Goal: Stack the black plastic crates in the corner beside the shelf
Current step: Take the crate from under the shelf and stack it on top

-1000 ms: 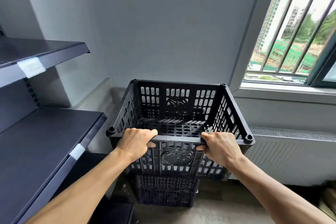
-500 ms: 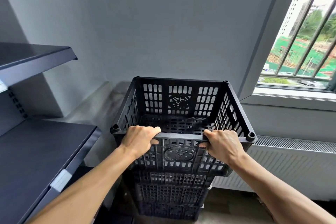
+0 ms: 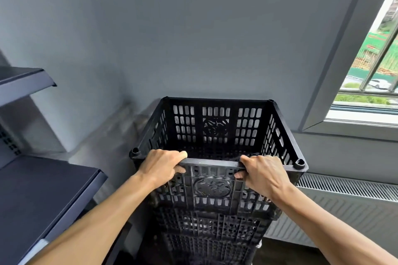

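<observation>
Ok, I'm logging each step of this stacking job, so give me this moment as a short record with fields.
top crate: black, nothing visible inside, held at its near rim
left hand: grips the near rim, left of the middle
right hand: grips the near rim, right of the middle
lower crates: at least two black ones directly under the top crate
seating: cannot tell whether the top crate is fully set down
shelf: dark, left of the stack
radiator: white, right of the stack, below the window

Daylight enters from the window (image 3: 370,75) at right; the grey wall (image 3: 193,28) is dim, edges bow, slight blur throughout.
</observation>
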